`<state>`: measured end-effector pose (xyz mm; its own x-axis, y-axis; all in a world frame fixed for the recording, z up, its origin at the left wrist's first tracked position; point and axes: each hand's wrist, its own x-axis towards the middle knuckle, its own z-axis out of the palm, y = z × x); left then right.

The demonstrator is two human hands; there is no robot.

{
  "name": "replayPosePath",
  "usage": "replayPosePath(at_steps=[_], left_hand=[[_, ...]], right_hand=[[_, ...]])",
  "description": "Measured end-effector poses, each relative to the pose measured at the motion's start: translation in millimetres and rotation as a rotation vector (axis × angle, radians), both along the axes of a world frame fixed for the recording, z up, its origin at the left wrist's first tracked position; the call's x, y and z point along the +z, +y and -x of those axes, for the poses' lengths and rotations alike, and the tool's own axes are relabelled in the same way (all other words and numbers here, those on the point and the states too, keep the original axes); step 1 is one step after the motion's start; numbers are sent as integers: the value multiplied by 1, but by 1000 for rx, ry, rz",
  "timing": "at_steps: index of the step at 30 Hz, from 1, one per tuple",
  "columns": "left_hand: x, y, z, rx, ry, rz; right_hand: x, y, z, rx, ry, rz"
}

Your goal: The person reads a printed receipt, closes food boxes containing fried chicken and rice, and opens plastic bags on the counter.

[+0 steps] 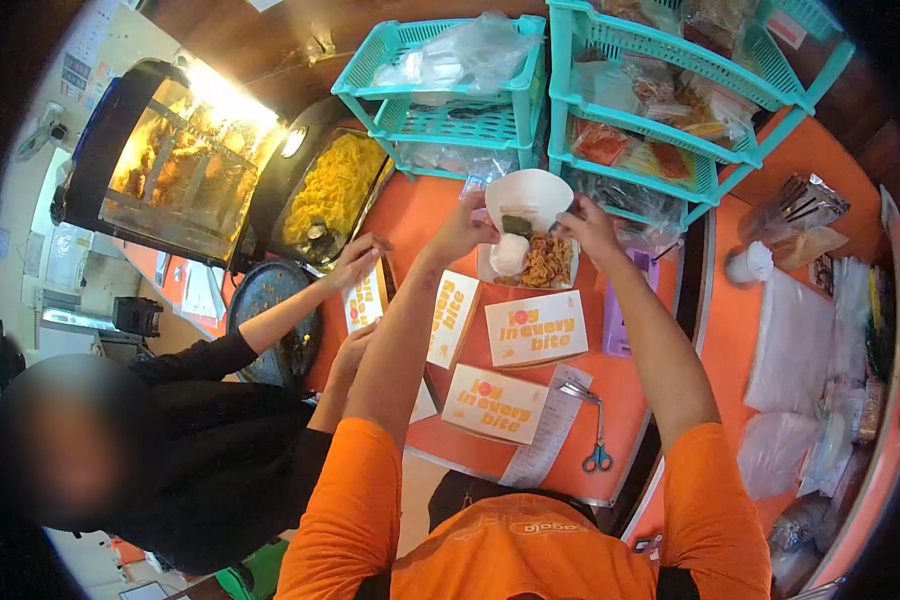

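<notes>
My left hand (467, 230) pinches the left edge of a white takeaway box lid (530, 197), and my right hand (592, 230) grips its right edge. The lid stands raised at the far side of the open box. Inside lie a white rounded mound (510, 255), possibly rice, a dark green piece (516, 226) and brown crispy food (552, 258). Closer to me are closed printed boxes: one (537, 328) just below the open box, another (495, 403) nearer my body, and a third (452, 318) beside my left forearm.
A co-worker at left has both hands on a printed box (364, 297). Scissors (597, 455) and a paper slip (544, 440) lie on the orange table (625, 400). Turquoise racks (440, 120) stand behind. A tray of yellow food (335, 190) and a lit display case (180, 165) are at left.
</notes>
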<state>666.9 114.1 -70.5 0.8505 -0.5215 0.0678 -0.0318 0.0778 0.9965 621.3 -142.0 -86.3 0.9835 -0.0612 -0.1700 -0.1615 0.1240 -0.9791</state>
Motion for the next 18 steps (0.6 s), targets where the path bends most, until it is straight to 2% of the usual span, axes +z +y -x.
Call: replayPosePath(at_steps=[1, 3, 4, 5, 7, 8, 9, 11, 12, 13, 14, 15, 17, 18], left_hand=[[-6, 2, -2, 30, -16, -37], [-13, 5, -13, 56, -48, -73], [-23, 7, -21, 132, -48, -250], [-19, 7, -25, 210, -51, -428], [-5, 2, -24, 260, -71, -524], [2, -3, -21, 310, -74, -617], [3, -5, -23, 305, -75, -615], [4, -2, -22, 330, -368, -515], [4, -5, -24, 331, -369, -515], [19, -12, -19, 434, -440, -404], [28, -16, -15, 534, -509, -292], [32, -15, -14, 533, -501, -298], [36, -10, -18, 455, -563, -610], [37, -10, -17, 455, -564, -611]], right_hand=[[-7, -1, 0, -7, -3, -2], [-16, -4, -6, 65, -156, 190], [-8, -4, -6, 51, -156, 392], [2, -3, -6, 44, -167, 390], [16, 1, -9, -1, -20, 570], [15, 2, -10, -91, -154, 772], [16, 0, -10, -96, -153, 775], [18, 0, -3, -157, -347, 1077], [11, -2, -4, -310, -594, 1031], [16, -1, -5, -308, -594, 1028], [26, -2, -6, -302, -588, 864], [34, -1, -4, -292, -573, 702], [32, -3, -8, -276, -577, 778], [26, -7, -12, -247, -647, 802]])
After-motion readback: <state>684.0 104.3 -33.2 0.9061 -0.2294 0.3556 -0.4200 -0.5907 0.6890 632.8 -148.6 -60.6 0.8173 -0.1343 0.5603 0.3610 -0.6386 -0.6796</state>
